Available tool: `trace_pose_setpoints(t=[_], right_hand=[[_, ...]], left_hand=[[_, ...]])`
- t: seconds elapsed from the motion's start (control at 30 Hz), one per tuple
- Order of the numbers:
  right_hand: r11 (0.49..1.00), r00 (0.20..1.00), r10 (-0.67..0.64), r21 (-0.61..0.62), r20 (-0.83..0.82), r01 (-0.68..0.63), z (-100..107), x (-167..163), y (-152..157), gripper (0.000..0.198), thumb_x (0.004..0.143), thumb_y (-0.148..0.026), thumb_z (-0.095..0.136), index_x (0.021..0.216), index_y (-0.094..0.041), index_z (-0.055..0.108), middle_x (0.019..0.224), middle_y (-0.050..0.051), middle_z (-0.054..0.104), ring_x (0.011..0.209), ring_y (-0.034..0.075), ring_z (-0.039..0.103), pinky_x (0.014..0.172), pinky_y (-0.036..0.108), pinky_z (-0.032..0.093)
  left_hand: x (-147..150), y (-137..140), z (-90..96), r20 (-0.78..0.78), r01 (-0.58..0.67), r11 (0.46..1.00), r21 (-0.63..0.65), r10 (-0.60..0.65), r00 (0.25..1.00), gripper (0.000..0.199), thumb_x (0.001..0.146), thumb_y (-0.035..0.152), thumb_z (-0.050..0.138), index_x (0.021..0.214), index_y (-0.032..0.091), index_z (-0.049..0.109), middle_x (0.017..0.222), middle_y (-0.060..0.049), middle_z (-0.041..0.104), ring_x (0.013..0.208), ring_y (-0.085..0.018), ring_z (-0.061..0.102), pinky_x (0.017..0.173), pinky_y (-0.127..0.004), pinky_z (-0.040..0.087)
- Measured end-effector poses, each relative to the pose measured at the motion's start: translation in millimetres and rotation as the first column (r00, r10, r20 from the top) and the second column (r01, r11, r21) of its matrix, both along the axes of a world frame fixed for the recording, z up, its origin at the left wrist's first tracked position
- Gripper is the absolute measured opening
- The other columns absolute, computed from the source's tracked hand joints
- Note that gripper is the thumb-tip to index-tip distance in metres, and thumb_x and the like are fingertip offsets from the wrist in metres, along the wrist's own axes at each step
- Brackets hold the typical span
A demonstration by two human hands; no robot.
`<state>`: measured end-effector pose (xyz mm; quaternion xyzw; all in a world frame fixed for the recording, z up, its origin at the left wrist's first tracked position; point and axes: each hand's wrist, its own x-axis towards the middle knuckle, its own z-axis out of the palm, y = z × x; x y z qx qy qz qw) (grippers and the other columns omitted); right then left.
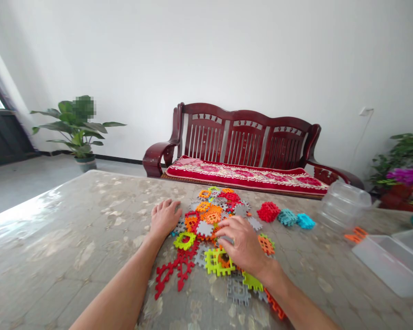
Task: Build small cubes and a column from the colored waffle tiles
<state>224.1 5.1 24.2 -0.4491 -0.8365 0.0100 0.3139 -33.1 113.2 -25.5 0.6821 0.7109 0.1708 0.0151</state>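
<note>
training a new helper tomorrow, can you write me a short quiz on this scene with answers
1. True or false: the right hand is over the pile of interlocking plastic pieces.

2. Which small cluster lies closest to the clear plastic container?
A) the red one
B) the teal one
C) the bright blue one

3. What piece of furniture stands beyond the table, on the far side from the person?

Key:
1. True.
2. C, the bright blue cluster.
3. A dark red wooden bench with a red floral seat cover.
</note>
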Motion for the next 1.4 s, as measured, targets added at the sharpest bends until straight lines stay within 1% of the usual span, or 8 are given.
trace_pose_setpoints(t=[0.13,0.3,0.4,0.57,0.9,1.1,1.33,1.4], right_hand=[[0.995,0.986,0.097,-0.040,0.134,-0.092,-3.9,-22.5,7.3,0.043,0.083,-0.021,0.066,0.126,-0.025,0.062,0.132,0.003,0.062,0.126,0.023,0.046,0.111,0.043,0.034],[0.986,0.948,0.134,-0.130,0.288,-0.100,-4.4,-46.2,27.2,0.066,0.084,-0.036,0.065,0.144,-0.019,0.044,0.148,0.009,0.048,0.141,0.029,0.029,0.117,0.049,0.023],[0.980,0.933,0.138,-0.182,0.332,-0.080,-2.3,-54.9,34.7,0.073,0.081,-0.038,0.065,0.147,-0.018,0.040,0.143,0.011,0.053,0.142,0.031,0.026,0.118,0.050,0.020],[0.969,0.937,0.134,-0.239,0.322,-0.056,2.1,-58.3,38.9,0.068,0.075,-0.028,0.065,0.141,-0.019,0.047,0.125,0.011,0.063,0.130,0.031,0.040,0.111,0.048,0.030],[0.946,0.980,0.157,-0.266,-0.122,-0.185,5.9,-47.4,23.3,0.082,0.062,-0.025,0.079,0.139,-0.026,0.049,0.128,0.006,0.061,0.121,0.025,0.049,0.108,0.043,0.037],[0.867,0.814,-0.049,-0.430,-0.579,-0.254,9.3,-19.0,24.5,0.072,0.067,-0.030,0.079,0.133,-0.027,0.053,0.127,0.006,0.063,0.109,0.022,0.061,0.099,0.042,0.048],[0.926,0.897,-0.285,-0.341,-0.337,0.166,-8.7,40.0,52.1,0.055,0.067,-0.030,0.077,0.121,-0.022,0.064,0.121,0.009,0.065,0.112,0.026,0.060,0.100,0.046,0.046],[0.925,0.907,-0.296,-0.325,-0.300,0.194,-17.1,47.6,56.4,0.059,0.067,-0.029,0.076,0.124,-0.021,0.062,0.125,0.010,0.064,0.115,0.027,0.059,0.103,0.046,0.045]], left_hand=[[0.8,-1.3,0.6,-0.003,0.000,1.000,0.003,0.000,1.000,0.044,0.092,0.040,0.041,0.130,0.030,0.061,0.142,-0.008,0.053,0.131,-0.028,0.046,0.111,-0.046,0.030],[1.5,-2.3,1.4,-0.011,-0.005,1.000,0.008,0.005,1.000,0.044,0.092,0.039,0.042,0.131,0.030,0.060,0.143,-0.008,0.052,0.131,-0.028,0.047,0.111,-0.046,0.030],[2.1,-2.9,2.0,-0.012,-0.003,1.000,0.010,0.003,1.000,0.043,0.092,0.039,0.043,0.130,0.029,0.060,0.143,-0.009,0.052,0.131,-0.028,0.046,0.111,-0.046,0.030],[2.8,-4.3,3.7,-0.016,-0.003,1.000,0.014,0.003,1.000,0.042,0.092,0.038,0.044,0.129,0.029,0.061,0.142,-0.009,0.053,0.130,-0.028,0.048,0.110,-0.045,0.030],[2.0,-3.3,2.8,-0.011,-0.002,1.000,0.010,0.002,1.000,0.043,0.091,0.039,0.043,0.130,0.029,0.060,0.142,-0.009,0.053,0.130,-0.028,0.047,0.111,-0.046,0.030],[-0.2,0.2,-0.8,-0.009,-0.001,1.000,-0.003,0.001,1.000,0.044,0.091,0.040,0.042,0.130,0.031,0.060,0.142,-0.008,0.053,0.131,-0.028,0.045,0.111,-0.046,0.029],[0.0,0.1,0.0,-0.009,0.004,1.000,0.006,-0.004,1.000,0.044,0.092,0.041,0.041,0.129,0.030,0.061,0.142,-0.009,0.053,0.131,-0.029,0.046,0.111,-0.046,0.029],[0.2,-0.1,0.4,-0.011,0.003,1.000,0.008,-0.002,1.000,0.043,0.092,0.041,0.041,0.128,0.031,0.061,0.142,-0.009,0.053,0.131,-0.029,0.046,0.110,-0.046,0.030]])
